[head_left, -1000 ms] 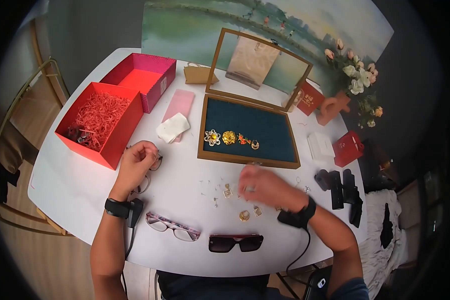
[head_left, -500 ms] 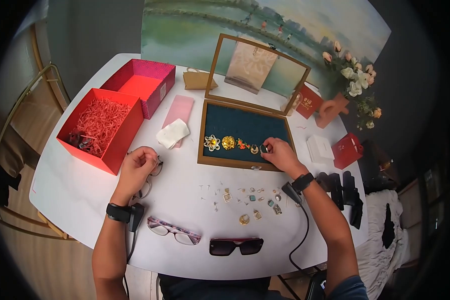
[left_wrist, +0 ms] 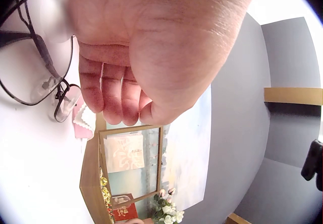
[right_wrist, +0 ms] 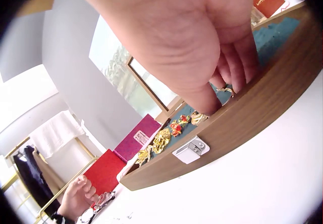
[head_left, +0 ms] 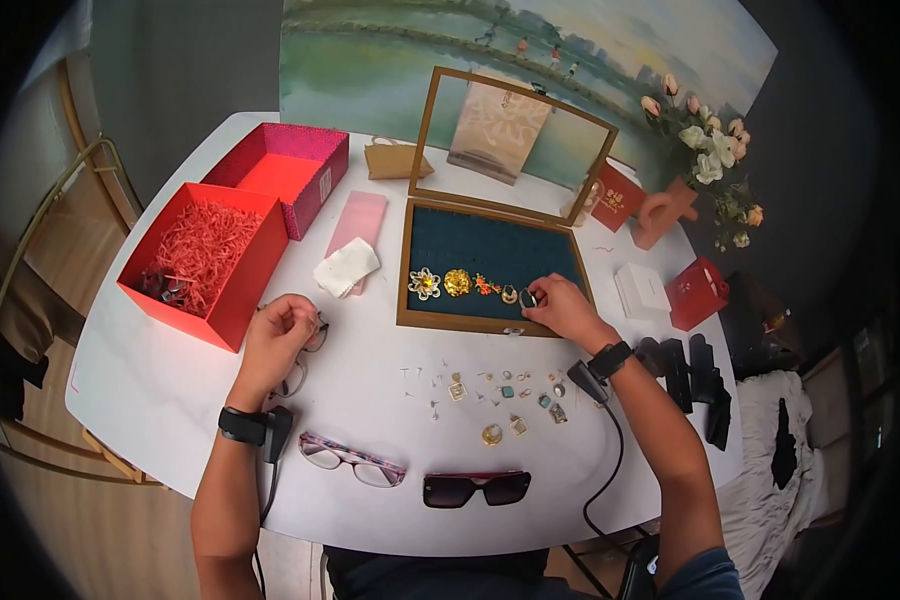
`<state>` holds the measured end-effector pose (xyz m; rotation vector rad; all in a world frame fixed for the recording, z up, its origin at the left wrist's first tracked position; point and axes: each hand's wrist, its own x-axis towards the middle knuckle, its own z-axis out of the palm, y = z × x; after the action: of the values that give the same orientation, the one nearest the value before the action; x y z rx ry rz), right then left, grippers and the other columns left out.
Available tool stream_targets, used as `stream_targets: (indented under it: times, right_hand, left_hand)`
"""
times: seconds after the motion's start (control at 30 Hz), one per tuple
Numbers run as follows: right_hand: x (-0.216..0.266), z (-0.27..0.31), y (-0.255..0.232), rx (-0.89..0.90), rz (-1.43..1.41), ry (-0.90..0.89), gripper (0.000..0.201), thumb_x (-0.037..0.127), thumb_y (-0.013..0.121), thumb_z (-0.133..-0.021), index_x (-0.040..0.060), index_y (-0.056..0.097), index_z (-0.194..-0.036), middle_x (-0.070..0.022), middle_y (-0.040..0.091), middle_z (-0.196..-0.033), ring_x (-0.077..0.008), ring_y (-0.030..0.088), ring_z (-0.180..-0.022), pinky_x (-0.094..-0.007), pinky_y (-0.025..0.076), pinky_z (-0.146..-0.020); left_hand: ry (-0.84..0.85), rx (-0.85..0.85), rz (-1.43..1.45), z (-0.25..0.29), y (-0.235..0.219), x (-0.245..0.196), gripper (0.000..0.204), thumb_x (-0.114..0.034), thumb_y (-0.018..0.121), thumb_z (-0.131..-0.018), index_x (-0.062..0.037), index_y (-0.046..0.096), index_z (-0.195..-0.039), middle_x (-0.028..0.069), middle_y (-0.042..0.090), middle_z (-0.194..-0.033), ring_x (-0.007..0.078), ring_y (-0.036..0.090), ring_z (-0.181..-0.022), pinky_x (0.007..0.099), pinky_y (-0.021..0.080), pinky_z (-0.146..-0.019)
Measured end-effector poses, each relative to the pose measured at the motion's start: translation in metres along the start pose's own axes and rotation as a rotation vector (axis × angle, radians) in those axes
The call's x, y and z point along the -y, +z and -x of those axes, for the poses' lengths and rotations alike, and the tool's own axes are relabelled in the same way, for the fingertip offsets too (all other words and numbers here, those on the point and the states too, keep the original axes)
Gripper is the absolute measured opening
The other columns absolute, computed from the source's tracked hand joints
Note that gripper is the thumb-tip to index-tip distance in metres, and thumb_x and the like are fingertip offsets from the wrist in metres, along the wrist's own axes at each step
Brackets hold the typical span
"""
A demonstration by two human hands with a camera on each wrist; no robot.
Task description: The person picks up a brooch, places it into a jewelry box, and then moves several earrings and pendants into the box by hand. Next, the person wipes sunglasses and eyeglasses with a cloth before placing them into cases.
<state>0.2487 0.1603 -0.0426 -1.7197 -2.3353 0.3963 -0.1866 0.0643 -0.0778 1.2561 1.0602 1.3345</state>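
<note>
R hand (head_left: 567, 311), ctr-right of frame, pinches a metal hoop (head_left: 527, 299) in the wood-framed case (head_left: 440, 320); L hand (head_left: 276, 337), mid-left, loosely curled, narrow, nr thin-framed glasses (head_left: 317, 337).

Display case (right_wrist: 267, 98) showing smooth, grained wood — lining (head_left: 490, 238) looking matt, clothlike; latch (right_wrist: 192, 149) gleaming, metallic; sunglasses (head_left: 450, 490) shining, glossy-lensed — shredded paper (head_left: 205, 245) looking crinkled, rough.

- Grey wall (head_left: 170, 70) at far left.
- Green landscape painting (head_left: 360, 75) beyond the white table (head_left: 350, 520).
- Pale wood floor (head_left: 160, 520) at left, by a curved gold frame (head_left: 50, 196).
- Rumpled white bedding (head_left: 765, 470) at right.
</note>
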Motion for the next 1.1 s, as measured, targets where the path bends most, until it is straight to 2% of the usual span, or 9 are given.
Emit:
stream_targets:
  times: [0.6,0.73,0.8,0.87,0.9,0.93,0.97,1.0,1.1]
  right_hand:
    - [0.003,0.0,0.002,-0.016,0.014,-0.008,0.04,0.016,0.078,-0.078,-0.0015,0.066,-0.112,-0.0153,0.062,-0.092,-0.0302,0.063,-0.087,-0.0383,0.051,-0.079]
    - [0.025,0.018,-0.008,-0.05,-0.05,0.023,0.039,0.016,0.076,-0.079,0.0008,0.066,-0.112,-0.015,0.062,-0.092,-0.0302,0.063,-0.086,-0.0385,0.051,-0.078]
    - [0.055,0.042,-0.023,-0.056,0.009,-0.109,0.036,0.016,0.075,-0.08,0.0037,0.066,-0.112,-0.0136,0.062,-0.095,-0.0297,0.063,-0.086,-0.038,0.052,-0.078]
    - [0.072,0.069,-0.025,0.141,0.06,-0.262,0.027,0.019,0.073,-0.084,0.0057,0.065,-0.106,-0.0112,0.062,-0.098,-0.0291,0.064,-0.09,-0.0382,0.052,-0.077]
    - [0.088,0.083,-0.028,0.357,-0.073,-0.197,0.025,0.021,0.071,-0.086,0.0064,0.065,-0.105,-0.0114,0.063,-0.098,-0.0299,0.064,-0.095,-0.0396,0.051,-0.08]
    - [0.094,0.096,-0.025,0.415,0.004,-0.362,0.027,0.022,0.071,-0.086,0.0069,0.065,-0.108,-0.0117,0.063,-0.1,-0.0306,0.063,-0.1,-0.0405,0.051,-0.085]
    - [0.09,0.108,-0.012,0.407,-0.041,-0.458,0.027,0.023,0.072,-0.087,0.0074,0.064,-0.108,-0.0096,0.061,-0.098,-0.0283,0.064,-0.088,-0.0363,0.053,-0.077]
    - [0.09,0.116,-0.002,0.386,0.015,-0.51,0.029,0.026,0.071,-0.088,0.0076,0.064,-0.108,-0.0096,0.062,-0.099,-0.0286,0.063,-0.095,-0.0378,0.053,-0.079]
    - [0.098,0.126,0.006,0.471,0.031,-0.473,0.027,0.027,0.07,-0.088,0.0078,0.064,-0.105,-0.0096,0.061,-0.1,-0.0293,0.062,-0.098,-0.0395,0.052,-0.079]
  left_hand:
    - [-0.004,0.011,-0.005,0.001,0.002,-0.004,0.005,-0.001,0.054,-0.094,-0.0015,0.059,-0.093,-0.0021,0.058,-0.08,0.005,0.052,-0.071,0.0218,0.045,-0.064]
    - [0.007,-0.005,-0.034,0.0,0.0,-0.001,0.005,-0.002,0.054,-0.094,-0.0017,0.059,-0.092,-0.0021,0.058,-0.08,0.0051,0.053,-0.071,0.0219,0.045,-0.064]
    - [0.006,-0.013,-0.044,0.0,-0.002,-0.001,0.005,-0.001,0.054,-0.094,-0.0018,0.059,-0.092,-0.0019,0.058,-0.08,0.0051,0.053,-0.07,0.022,0.045,-0.064]
    - [0.014,-0.004,-0.04,-0.001,0.0,-0.001,0.006,0.0,0.053,-0.093,-0.0019,0.059,-0.091,-0.0015,0.057,-0.08,0.0053,0.053,-0.071,0.0222,0.045,-0.064]
    - [0.008,-0.004,-0.038,-0.001,0.0,-0.001,0.006,0.0,0.053,-0.093,-0.0019,0.059,-0.091,-0.0015,0.057,-0.08,0.0053,0.053,-0.071,0.0222,0.045,-0.064]
    - [0.006,0.015,-0.029,-0.001,0.0,0.0,0.006,-0.002,0.054,-0.095,-0.0026,0.059,-0.092,-0.0012,0.057,-0.08,0.0064,0.054,-0.071,0.0228,0.046,-0.065]
    - [0.004,0.035,-0.021,-0.001,0.0,0.0,0.007,-0.004,0.054,-0.097,-0.0032,0.06,-0.092,-0.0008,0.057,-0.081,0.0075,0.055,-0.071,0.0234,0.047,-0.066]
    - [0.002,0.037,-0.021,-0.001,0.0,0.001,0.007,-0.004,0.054,-0.097,-0.0032,0.06,-0.092,-0.0008,0.057,-0.081,0.0075,0.055,-0.071,0.0234,0.047,-0.066]
    - [0.007,0.024,-0.042,0.0,-0.001,0.002,0.006,-0.004,0.054,-0.097,-0.0028,0.06,-0.093,-0.0006,0.058,-0.081,0.008,0.055,-0.071,0.0235,0.047,-0.066]
